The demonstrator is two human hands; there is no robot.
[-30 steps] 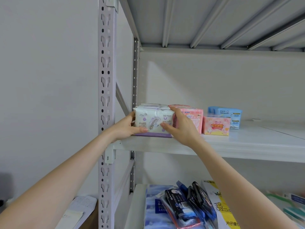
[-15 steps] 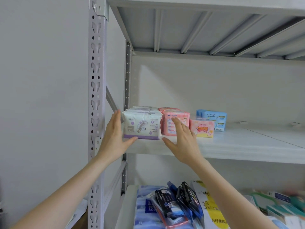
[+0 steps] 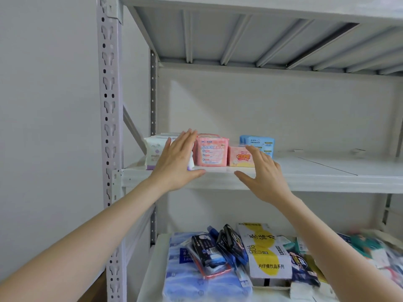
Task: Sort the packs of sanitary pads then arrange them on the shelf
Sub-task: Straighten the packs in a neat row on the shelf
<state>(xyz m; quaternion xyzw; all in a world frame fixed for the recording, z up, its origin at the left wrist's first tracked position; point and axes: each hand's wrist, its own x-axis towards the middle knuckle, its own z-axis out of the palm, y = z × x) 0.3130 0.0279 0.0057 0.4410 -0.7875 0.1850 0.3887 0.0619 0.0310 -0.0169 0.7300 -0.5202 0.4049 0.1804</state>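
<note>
Change: one second back both grips clasped the white-purple pack at the shelf's left end. Now it stands unheld, close beside the tall pink pack. Judged placed; this pack is done.

Left grip: fingers straight and spread, flat before the pack's front, contact uncertain. The pack's visible part lies at its 9 o'clock.

Right grip: spread, holding nothing. The small pink pack is at its 11 o'clock, fingertips just at its front. The blue pack stands behind, toward 12 o'clock.

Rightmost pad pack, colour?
Rightmost pad pack is light blue; the head view shows it best.
</note>
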